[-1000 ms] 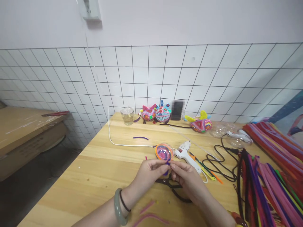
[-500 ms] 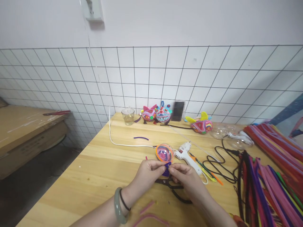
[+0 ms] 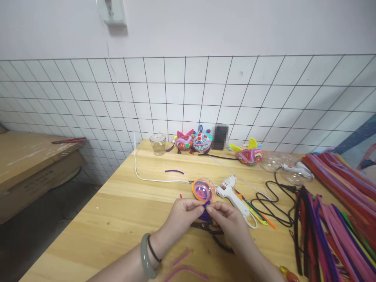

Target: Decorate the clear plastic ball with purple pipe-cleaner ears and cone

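My left hand and my right hand meet at the middle of the table. Between their fingertips they pinch a purple pipe cleaner, bent into a small loop. Just beyond the fingers sits a clear plastic dome with an orange rim and pink, purple and orange coils inside. Black-handled scissors lie under the hands, partly covered. Purple material shows below the fingertips; its shape is mostly hidden. To the right lies a white glue gun.
Finished colourful fuzzy figures and a glass cup stand along the wall. Bundles of pipe cleaners fill the right side, beside a black cable and clear plastic domes. Pink offcuts lie near the front.
Both hands still pinch the purple pipe cleaner; its upper end now bends into a tighter loop. The right fingertips have shifted slightly left. The view has moved a little.
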Demonstrator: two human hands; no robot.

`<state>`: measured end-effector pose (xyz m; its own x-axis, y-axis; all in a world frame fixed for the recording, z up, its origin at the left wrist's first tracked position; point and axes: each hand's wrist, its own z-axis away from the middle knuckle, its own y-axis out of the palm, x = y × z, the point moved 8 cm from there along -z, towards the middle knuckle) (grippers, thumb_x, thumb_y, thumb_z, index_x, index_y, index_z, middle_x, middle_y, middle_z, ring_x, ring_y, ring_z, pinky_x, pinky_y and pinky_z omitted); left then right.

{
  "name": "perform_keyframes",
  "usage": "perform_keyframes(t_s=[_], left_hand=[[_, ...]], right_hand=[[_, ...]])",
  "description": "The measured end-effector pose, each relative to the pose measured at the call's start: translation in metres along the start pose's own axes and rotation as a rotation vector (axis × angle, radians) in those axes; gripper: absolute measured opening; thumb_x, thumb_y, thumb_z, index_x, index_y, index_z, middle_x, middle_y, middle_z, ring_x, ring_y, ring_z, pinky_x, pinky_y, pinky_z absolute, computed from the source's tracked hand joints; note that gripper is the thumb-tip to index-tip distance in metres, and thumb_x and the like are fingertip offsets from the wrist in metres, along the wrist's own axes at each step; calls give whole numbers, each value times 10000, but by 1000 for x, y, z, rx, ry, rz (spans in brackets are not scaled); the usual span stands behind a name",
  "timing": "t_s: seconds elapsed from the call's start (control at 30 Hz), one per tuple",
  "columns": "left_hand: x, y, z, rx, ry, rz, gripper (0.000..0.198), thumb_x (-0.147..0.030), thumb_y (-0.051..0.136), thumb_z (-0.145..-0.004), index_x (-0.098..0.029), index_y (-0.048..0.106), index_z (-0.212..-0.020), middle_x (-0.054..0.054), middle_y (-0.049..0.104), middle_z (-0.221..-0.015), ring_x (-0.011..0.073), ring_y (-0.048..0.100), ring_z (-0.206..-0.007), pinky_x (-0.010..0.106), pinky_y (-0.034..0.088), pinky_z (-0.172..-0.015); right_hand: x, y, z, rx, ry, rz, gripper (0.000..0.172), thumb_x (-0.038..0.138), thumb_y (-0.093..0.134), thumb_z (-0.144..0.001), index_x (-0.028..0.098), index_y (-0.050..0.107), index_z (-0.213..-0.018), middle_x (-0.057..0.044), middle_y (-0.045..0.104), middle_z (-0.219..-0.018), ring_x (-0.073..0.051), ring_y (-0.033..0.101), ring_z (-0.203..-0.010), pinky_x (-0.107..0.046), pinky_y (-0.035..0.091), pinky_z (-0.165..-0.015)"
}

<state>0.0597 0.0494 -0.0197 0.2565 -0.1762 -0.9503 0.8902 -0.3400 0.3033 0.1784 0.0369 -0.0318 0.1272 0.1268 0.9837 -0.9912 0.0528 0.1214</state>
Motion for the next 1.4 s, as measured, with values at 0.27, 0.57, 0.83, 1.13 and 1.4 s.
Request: perform_keyframes(t_s=[0.27,0.57,0.83,1.13,1.4], left_hand=[[-1,0,2,-12,-5,-8,277,-355,736,-630,-129,739,-790,80,736,-760,194,658,-677,313,501,-708],[0,-6,0,-58,-12,1,239,-358,720,-655,-124,725,-704,56,713,-682,162,623,-634,280,477,-678],[4,-6,-1,-48,-65,201,278,-359,736,-644,-91,699,-706,75,705,-661,156,625,-605,294,479,-677],[7,-5,0,-62,-88,157,304,-387,753,-605,-104,687,-695,64,695,-665,163,617,-590,303,478,-653],[4,-7,0,-118,4,33,297,-407,716,-642,-114,668,-652,32,662,-587,134,581,-545,257,462,-595]], right_hand=[[2,2,2,-26,-22,15,364,507,758,-536,163,660,-602,35,521,-435,-84,411,-399,-208,320,-410],[0,5,2,20,-20,50,357,506,709,-626,154,648,-606,31,520,-435,-86,413,-415,-205,295,-424],[9,5,0,41,-7,-28,392,537,702,-616,160,595,-603,33,527,-468,-84,428,-427,-203,329,-438],[-3,8,-1,36,-28,2,373,511,724,-601,159,618,-660,51,498,-431,-77,383,-393,-206,266,-404],[4,12,4,6,-82,4,351,497,726,-608,170,596,-621,54,468,-461,-79,368,-417,-211,251,-411]])
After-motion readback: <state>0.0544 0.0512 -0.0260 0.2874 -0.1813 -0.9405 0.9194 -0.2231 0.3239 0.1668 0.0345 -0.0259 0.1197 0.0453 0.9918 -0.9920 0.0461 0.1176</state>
